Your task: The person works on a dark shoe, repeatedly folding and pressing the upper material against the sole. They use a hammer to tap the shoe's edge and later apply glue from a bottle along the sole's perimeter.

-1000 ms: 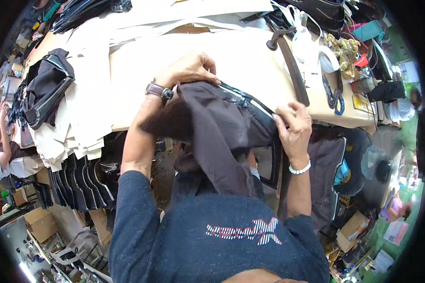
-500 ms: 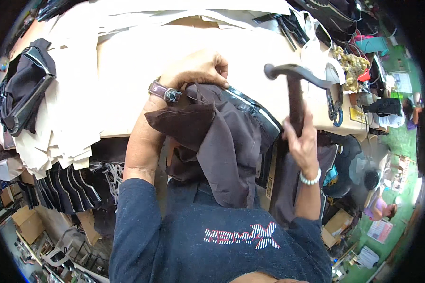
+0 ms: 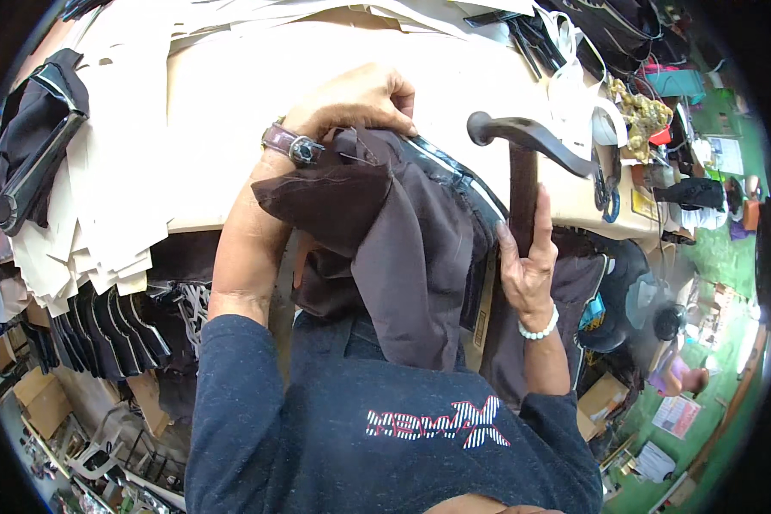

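Note:
A dark brown fabric piece (image 3: 411, 265), perhaps part of a bag, lies bunched over the table's near edge and hangs toward my lap. Along its far right side runs a glossy black edge with light piping (image 3: 454, 174). My left hand (image 3: 373, 98) pinches the far end of that edge between thumb and fingers. In my right hand (image 3: 529, 270) is a hammer (image 3: 522, 197), held upright by its brown wooden handle. One finger stretches up along the handle, and the thumb is close to the black edge. The dark, curved hammer head is raised above the table, apart from the fabric.
Cream sheets (image 3: 120, 171) are stacked on the table (image 3: 257, 103) at left, beside a black fabric piece (image 3: 47, 141). White straps (image 3: 570, 94) and gold-coloured bits (image 3: 638, 116) lie at right. Black piped pieces (image 3: 116, 334) hang below left. A person (image 3: 681, 374) is far off at right.
The hammer and my right hand have shifted slightly left, closer to the black edge, and one finger now points up the handle. My left hand keeps its pinch.

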Demonstrator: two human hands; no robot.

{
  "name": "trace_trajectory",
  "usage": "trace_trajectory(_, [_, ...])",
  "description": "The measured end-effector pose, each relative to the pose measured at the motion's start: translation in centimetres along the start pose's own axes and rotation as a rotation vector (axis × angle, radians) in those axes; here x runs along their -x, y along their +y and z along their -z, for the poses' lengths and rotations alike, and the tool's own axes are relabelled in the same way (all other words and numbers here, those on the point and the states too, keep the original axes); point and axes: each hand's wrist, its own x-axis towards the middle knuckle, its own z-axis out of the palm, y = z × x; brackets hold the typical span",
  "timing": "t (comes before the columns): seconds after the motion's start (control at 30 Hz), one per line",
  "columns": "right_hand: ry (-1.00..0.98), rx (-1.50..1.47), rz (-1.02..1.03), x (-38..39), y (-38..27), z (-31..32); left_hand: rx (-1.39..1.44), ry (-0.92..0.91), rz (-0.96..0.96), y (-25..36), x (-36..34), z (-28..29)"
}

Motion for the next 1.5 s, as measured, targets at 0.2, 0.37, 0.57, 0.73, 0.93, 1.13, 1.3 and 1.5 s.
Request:
trace_trajectory(0.2, [-0.184,0.115,0.037,-2.2,-0.9,0.9,-0.005,0.022,-0.045,-1.2,-0.1,-0.2])
trace_trajectory(0.37, [0.107,0.098,0.228,1.3,0.4,0.2,-0.005,-0.007,-0.03,-0.4,0.0,0.0])
trace_trajectory(0.57, [0.027,0.105,0.136,2.4,1.0,0.2,0.014,0.019,0.013,-0.7,0.1,-0.4])
trace_trajectory(0.73, [0.071,0.162,0.136,4.6,2.0,-1.0,0.017,0.002,0.015,-0.5,-0.1,-0.5])
trace_trajectory(0.93, [0.17,0.03,0.119,3.9,1.0,0.1,-0.011,0.02,-0.032,-0.4,0.2,-0.4])
trace_trajectory(1.13, [0.036,0.114,0.075,5.9,2.8,-1.2,-0.03,0.038,0.012,-0.1,0.2,-0.5])
trace_trajectory(1.3, [0.243,-0.156,0.056,5.7,2.2,-0.6,0.083,0.019,0.033,-0.3,0.3,-0.4])
trace_trajectory(1.5, [0.012,-0.078,-0.033,3.9,1.4,0.1,0.089,0.049,0.029,-0.1,0.3,-0.7])
